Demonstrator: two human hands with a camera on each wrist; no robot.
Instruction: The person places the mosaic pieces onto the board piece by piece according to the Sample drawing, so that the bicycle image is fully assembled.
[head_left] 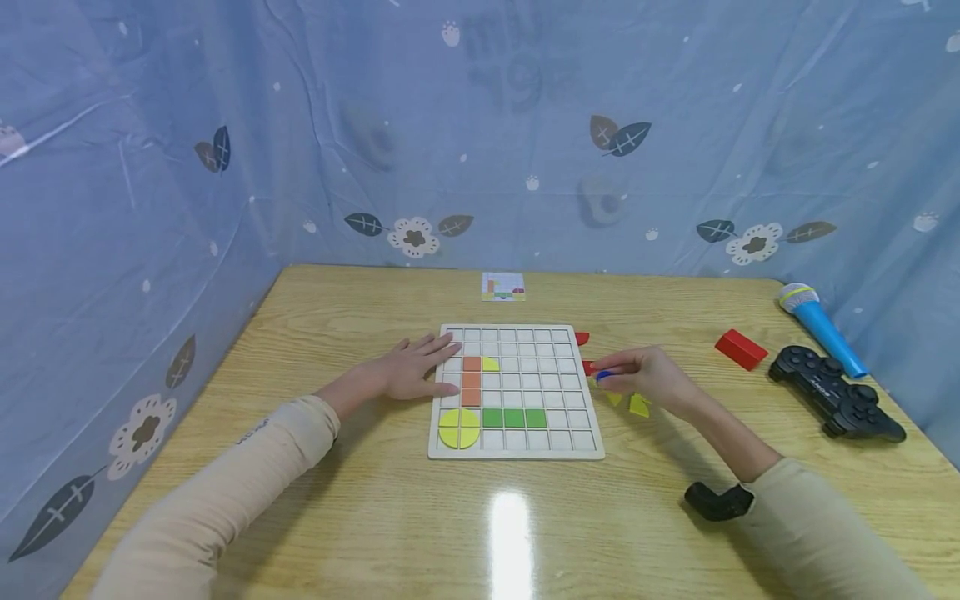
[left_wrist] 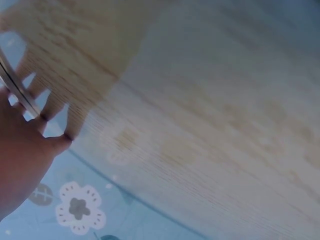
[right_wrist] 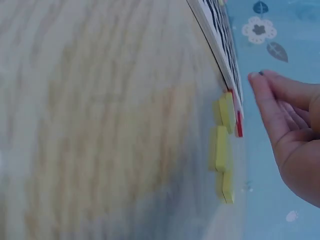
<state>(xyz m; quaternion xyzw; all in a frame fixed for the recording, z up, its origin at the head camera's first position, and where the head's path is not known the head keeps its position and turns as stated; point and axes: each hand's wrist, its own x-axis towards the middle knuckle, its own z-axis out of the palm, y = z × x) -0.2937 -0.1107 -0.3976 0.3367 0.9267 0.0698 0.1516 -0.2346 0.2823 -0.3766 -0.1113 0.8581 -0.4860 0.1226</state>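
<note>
A white grid board lies on the wooden table. My left hand rests with spread fingers on its left edge. Just past the right edge, my right hand pinches a small blue piece between thumb and fingertips; its shape is mostly hidden. On the board sit orange squares in a column, a yellow quarter circle, a yellow circle of quarter pieces and a row of green squares. Yellow pieces and red pieces lie beside the board, near my right hand.
Behind the board is a small printed pattern card. Toward the right are a red block, a black game controller and a blue toy microphone. A patterned blue curtain borders the table.
</note>
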